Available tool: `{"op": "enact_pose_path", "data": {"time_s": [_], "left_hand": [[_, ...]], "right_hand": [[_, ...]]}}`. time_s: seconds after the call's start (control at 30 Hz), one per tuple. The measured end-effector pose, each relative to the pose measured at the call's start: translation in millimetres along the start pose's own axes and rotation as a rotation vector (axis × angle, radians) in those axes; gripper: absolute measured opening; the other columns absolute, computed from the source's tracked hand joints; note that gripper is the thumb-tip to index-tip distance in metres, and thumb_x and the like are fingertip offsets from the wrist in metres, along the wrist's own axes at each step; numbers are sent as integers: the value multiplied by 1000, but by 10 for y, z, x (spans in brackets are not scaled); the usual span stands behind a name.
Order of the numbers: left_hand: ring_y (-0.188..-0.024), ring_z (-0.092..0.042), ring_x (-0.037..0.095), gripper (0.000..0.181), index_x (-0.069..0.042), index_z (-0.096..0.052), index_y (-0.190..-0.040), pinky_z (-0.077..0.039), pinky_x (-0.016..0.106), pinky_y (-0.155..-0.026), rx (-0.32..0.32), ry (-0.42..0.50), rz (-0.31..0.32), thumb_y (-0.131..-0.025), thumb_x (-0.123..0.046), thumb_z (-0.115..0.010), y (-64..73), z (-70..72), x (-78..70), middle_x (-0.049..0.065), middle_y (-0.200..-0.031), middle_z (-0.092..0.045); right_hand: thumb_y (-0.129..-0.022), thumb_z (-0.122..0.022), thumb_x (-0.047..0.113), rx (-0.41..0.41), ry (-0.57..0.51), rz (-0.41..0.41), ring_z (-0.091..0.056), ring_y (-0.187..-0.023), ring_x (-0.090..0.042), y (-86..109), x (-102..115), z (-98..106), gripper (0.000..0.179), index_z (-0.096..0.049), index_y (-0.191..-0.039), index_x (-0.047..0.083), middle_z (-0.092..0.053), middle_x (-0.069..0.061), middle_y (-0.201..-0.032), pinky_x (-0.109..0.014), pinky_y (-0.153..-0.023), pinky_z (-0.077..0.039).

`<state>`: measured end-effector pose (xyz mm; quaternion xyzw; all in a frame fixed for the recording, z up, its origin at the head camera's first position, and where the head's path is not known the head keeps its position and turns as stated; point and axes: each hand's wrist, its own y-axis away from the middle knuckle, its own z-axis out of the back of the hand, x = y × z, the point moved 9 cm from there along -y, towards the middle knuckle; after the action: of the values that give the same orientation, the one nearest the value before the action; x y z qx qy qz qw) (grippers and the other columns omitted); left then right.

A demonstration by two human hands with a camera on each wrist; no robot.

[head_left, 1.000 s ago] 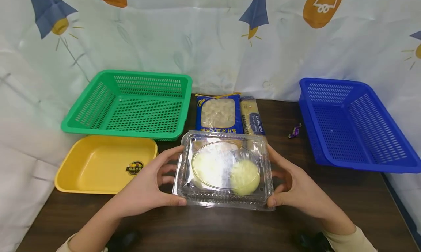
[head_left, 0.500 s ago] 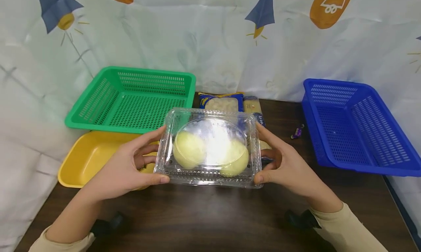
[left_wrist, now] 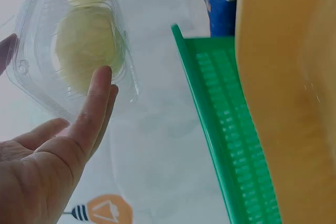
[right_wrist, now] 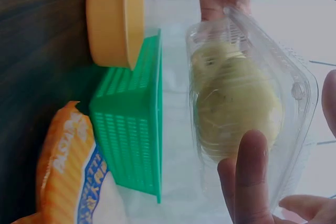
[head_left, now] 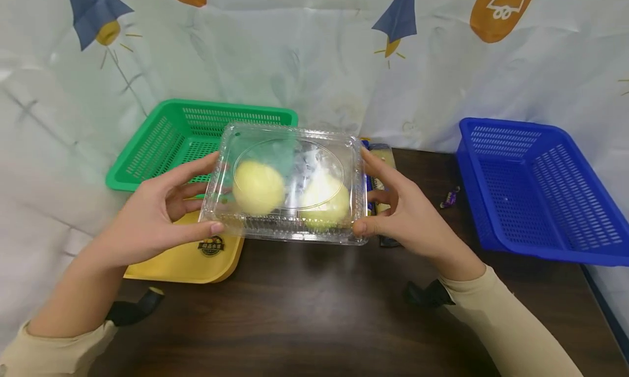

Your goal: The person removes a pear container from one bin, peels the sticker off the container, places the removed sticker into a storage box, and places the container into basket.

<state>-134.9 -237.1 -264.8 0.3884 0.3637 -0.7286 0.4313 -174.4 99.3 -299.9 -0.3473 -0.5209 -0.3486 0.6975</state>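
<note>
Both hands hold a clear plastic clamshell box [head_left: 280,236] by its short ends, up off the table. Through its shiny lid show two pale yellow-green round fruits [head_left: 257,188], whose exact kind I cannot tell. My left hand [head_left: 152,216] grips the left end, thumb at the near corner and fingers behind. At the right end, my right hand [head_left: 410,216] does likewise. In the left wrist view, fingers [left_wrist: 97,95] support the box from below. The right wrist view shows fingertips [right_wrist: 252,156] against the box under a fruit.
A green basket [head_left: 147,139] stands behind the box, a yellow basin [head_left: 182,265] below left. On the right is a blue basket [head_left: 555,251], beside a purple-wrapped candy [head_left: 450,197]. A spaghetti pack [head_left: 383,153] and a blue-orange pasta bag [right_wrist: 71,166] are partly hidden.
Both hands have raised the clamshell box and carried it left, from in front of the pasta packs to before the green basket. The head view has shifted slightly.
</note>
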Motion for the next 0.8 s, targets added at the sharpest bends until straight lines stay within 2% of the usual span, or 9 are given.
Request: {"op": "enact_pose_path", "data": {"time_s": [0.07, 0.13, 0.23, 0.33, 0.47, 0.63, 0.8], "left_hand": [[-139, -60, 11, 102, -17, -42, -170, -53, 20, -104, -10, 6, 2, -84, 17, -85, -17, 73, 35, 12, -172, -39], [-139, -60, 12, 100, -13, -42, -169, -53, 19, -104, -19, 48, 3, -84, 20, -82, -35, 144, 79, 14, -172, -39], [-136, -62, 13, 96, -12, -44, -168, -54, 18, -102, -40, 75, 17, -86, 21, -80, -47, 255, 154, 13, -168, -44], [-132, -66, 17, 92, -8, -43, -168, -59, 22, -96, -46, 140, 22, -88, 23, -75, -64, 351, 228, 15, -161, -49], [-129, -69, 20, 91, -5, -40, -169, -64, 29, -89, -40, 251, 41, -89, 28, -70, -81, 486, 352, 18, -161, -45], [-140, -58, 16, 90, -12, -43, -169, -63, 25, -89, -89, 206, 119, -91, 23, -72, -122, 707, 524, 14, -159, -41], [-156, -39, 33, 85, -17, -43, -169, -61, 22, -89, -121, 155, 185, -96, 17, -71, -135, 876, 690, 9, -161, -39]], "right_hand": [[-81, -95, 53, -3, 4, -11, -67, -127, -33, -91, 6, -29, 112, -30, -172, 45, -38, 3, -172, -50, -73, -67], [-81, -95, 54, -4, 11, -29, -67, -127, -31, -179, -4, -60, 112, -30, -171, 48, -38, 5, -171, -50, -73, -67], [-81, -95, 52, 7, -41, -38, -68, -125, -31, -316, -14, -128, 111, -31, -171, 45, -37, 5, -171, -51, -76, -67], [-86, -95, 46, 26, -78, -37, -69, -122, -31, -466, -31, -198, 107, -31, -171, 43, -37, 7, -170, -52, -79, -67], [-93, -92, 32, 58, -60, -34, -71, -119, -28, -669, -44, -298, 101, -30, -172, 43, -37, 9, -170, -53, -77, -67], [-96, -89, 25, 69, -48, -23, -73, -112, -28, -879, -29, -388, 100, -27, -173, 39, -36, 5, -171, -54, -78, -66], [-96, -89, 26, 45, -52, -27, -75, -107, -28, -1064, -30, -474, 100, -28, -174, 34, -39, 2, -170, -53, -79, -66]]}}
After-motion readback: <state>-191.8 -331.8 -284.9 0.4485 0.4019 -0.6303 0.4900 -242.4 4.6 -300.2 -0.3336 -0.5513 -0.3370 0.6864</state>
